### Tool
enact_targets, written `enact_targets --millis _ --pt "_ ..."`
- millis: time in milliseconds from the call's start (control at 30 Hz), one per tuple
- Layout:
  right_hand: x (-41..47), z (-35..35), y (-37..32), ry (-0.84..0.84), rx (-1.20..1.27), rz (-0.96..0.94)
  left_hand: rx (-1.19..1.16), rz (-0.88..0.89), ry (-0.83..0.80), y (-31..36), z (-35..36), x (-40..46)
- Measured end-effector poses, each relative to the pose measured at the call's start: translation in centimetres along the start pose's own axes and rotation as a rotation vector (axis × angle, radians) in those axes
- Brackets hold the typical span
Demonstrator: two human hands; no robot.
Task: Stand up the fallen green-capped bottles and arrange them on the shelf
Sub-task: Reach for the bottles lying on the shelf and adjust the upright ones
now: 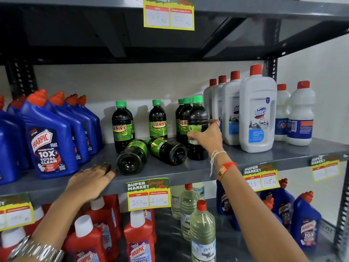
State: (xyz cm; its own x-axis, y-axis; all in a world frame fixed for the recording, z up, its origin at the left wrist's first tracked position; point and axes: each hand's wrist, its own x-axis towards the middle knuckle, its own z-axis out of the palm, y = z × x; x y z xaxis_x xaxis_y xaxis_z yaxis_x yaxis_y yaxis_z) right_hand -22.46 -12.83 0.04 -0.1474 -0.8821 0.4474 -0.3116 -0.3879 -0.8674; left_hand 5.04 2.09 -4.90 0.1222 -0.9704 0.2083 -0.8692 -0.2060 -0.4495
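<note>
R hand [206,136]: mine, wrapped round the lower body of an upright green-capped bottle [197,118], thumb on the front label, fingers [214,122] curled behind it. Red band + white thread on that wrist.
Held bottle: stands on the grey shelf [264,157], front of a short row of upright green caps, just beside the white Domex bottles [257,114].
L hand [92,179]: mine, flat and spread, palm down on the shelf's front edge, gripping nothing. Fingertips just beside the base of the nearer fallen bottle; can't tell if touching. Metal watch on that wrist.
Fallen bottle 1 [133,155]: on its side, base toward me, cap end pointing back under the upright ones.
Fallen bottle 2 [167,150]: also on its side, base toward me and angled R, cap end near bottle 1's neck, base close to the held bottle.
Upright, back L: SUNNY bottle [120,122] w/ another right behind it.
Upright, back mid: single SUNNY bottle [157,120].
Far L of shelf: blue Harpic bottles [49,140], orange-red caps, in rows.
Price tag [149,194]: on shelf edge below the fallen pair, reads 160 / 100.
Lower shelf: red Harpic bottles, clear bottles w/ red caps.
</note>
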Motion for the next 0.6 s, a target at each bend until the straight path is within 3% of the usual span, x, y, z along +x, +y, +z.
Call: enact_targets --millis 67,133,267,333,400,600 --pt "0.5 -0.1 -0.1 -0.061 0.150 0.088 0.002 0.003 -0.007 0.0 -0.1 0.0" --pt "0.5 0.2 -0.2 -0.053 0.142 0.089 -0.004 0.000 -0.011 0.0 -0.2 -0.1" --pt "-1.3 0.9 -0.1 0.089 -0.312 -0.016 -0.016 -0.015 0.000 0.1 -0.2 -0.1" --pt "-1.5 1.0 0.2 0.149 -0.340 -0.070 -0.036 -0.027 0.000 0.1 -0.1 -0.1" --pt "-0.6 0.6 0.7 0.124 -0.257 -0.063 -0.057 -0.035 0.005 0.1 -0.1 -0.1" --pt "1.2 -1.1 2.4 -0.213 0.232 0.055 -0.044 -0.050 0.007 0.2 0.0 -0.1"
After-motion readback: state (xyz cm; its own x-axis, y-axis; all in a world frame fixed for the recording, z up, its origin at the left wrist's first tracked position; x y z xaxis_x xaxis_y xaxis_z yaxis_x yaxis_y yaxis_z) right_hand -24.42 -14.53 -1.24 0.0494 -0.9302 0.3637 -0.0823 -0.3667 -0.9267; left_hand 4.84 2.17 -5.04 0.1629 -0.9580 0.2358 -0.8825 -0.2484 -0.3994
